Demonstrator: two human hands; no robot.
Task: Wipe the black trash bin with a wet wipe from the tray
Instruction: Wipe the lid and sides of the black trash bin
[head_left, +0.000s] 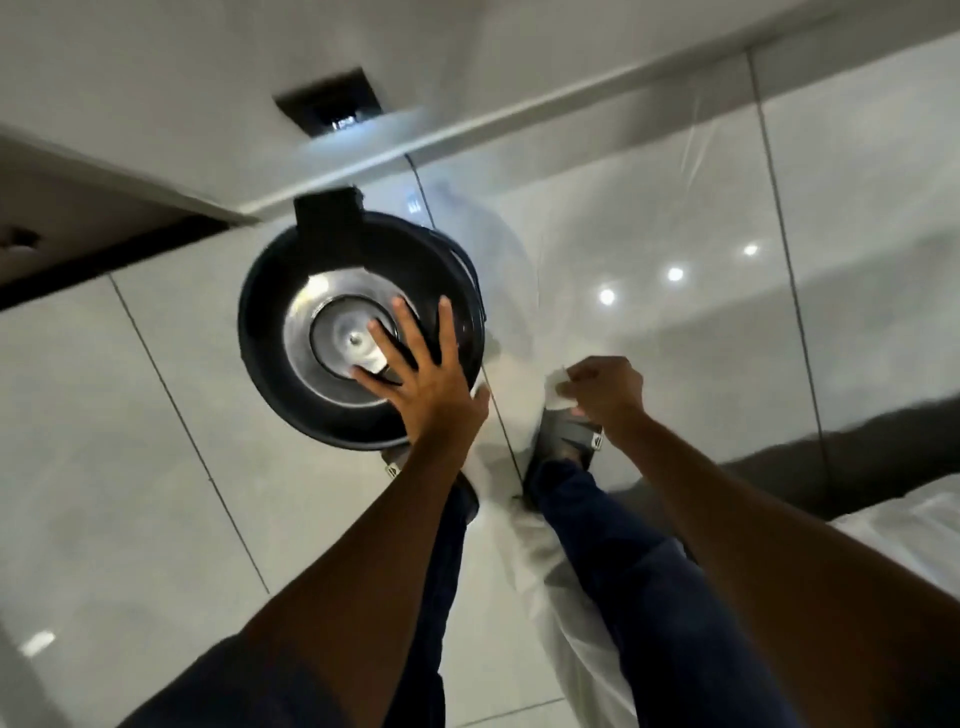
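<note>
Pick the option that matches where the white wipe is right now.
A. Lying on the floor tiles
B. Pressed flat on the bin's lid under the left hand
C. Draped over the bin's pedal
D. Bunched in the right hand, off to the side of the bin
D: the wet wipe is bunched in the right hand, clear of the black trash bin, while the left hand spreads bare over the lid.

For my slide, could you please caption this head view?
Left hand spread over round black trash bin; right hand holding crumpled white wet wipe.
</note>
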